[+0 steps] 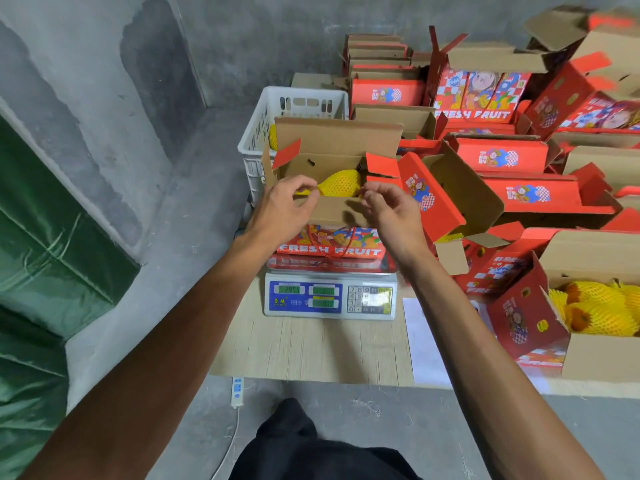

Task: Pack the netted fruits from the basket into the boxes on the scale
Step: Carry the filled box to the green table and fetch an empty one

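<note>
Over the open box (332, 209) on the scale (330, 299), both hands pinch a netted fruit's (341, 183) ends, left (287, 206), right (388, 209).

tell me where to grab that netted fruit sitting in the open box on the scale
Take the netted fruit by its two tapered net ends, from above through the open top of the box. It lies lengthwise between the side walls, so its ends are the free parts. The left hand and right hand sit at those ends.

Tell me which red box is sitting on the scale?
The open red cardboard box under both hands, holding a yellow netted fruit; the other red boxes lie beside the white scale.
</note>
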Demonstrator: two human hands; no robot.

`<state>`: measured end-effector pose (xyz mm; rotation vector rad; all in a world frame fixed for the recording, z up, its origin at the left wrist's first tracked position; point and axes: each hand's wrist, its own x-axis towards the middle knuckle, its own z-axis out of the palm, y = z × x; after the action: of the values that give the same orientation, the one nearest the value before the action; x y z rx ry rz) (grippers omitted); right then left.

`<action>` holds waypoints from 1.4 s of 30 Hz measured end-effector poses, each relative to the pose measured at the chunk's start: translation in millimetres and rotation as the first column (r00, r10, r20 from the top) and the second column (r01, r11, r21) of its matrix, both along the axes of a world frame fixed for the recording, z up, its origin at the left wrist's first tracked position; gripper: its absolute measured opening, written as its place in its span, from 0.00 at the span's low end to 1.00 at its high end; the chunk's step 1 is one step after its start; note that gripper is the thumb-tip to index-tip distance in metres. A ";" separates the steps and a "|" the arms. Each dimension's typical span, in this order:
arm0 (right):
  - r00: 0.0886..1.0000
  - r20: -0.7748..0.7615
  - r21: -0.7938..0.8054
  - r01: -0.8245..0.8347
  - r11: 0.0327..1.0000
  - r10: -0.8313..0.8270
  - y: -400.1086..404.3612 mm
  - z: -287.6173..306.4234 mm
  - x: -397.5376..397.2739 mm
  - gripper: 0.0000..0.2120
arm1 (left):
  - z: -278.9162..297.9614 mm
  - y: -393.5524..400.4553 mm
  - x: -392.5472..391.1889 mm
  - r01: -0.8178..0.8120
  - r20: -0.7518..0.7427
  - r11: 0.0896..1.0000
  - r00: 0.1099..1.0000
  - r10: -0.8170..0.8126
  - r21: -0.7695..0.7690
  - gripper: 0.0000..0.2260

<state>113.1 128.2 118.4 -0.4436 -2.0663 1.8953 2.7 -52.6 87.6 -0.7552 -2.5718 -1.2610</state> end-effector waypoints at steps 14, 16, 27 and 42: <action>0.869 0.428 0.722 -0.162 0.672 -0.250 35.1 -6.2 -96.6 0.48 | 0.9 21.3 -60.1 0.016 0.102 0.837 0.994 0.048 -0.547 0.34; 0.857 0.436 0.730 -0.158 0.665 -0.276 39.8 -8.1 -104.5 0.48 | -4.1 19.4 -66.4 -0.086 0.007 0.830 0.994 0.108 -0.552 0.36; 0.850 0.419 0.748 -0.123 0.652 -0.320 56.0 -16.7 -158.5 0.44 | -9.6 16.0 -109.3 -0.233 0.158 0.913 0.941 0.298 -0.334 0.31; 0.887 0.302 0.803 -0.039 0.595 -0.350 71.1 -39.4 -158.9 0.39 | -5.9 16.6 -106.9 -0.211 0.335 0.968 0.910 0.245 -0.137 0.24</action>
<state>-45.7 199.3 79.0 -0.8196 -2.7593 0.6098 -104.2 -36.0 81.7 -0.2429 -2.9134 -1.3004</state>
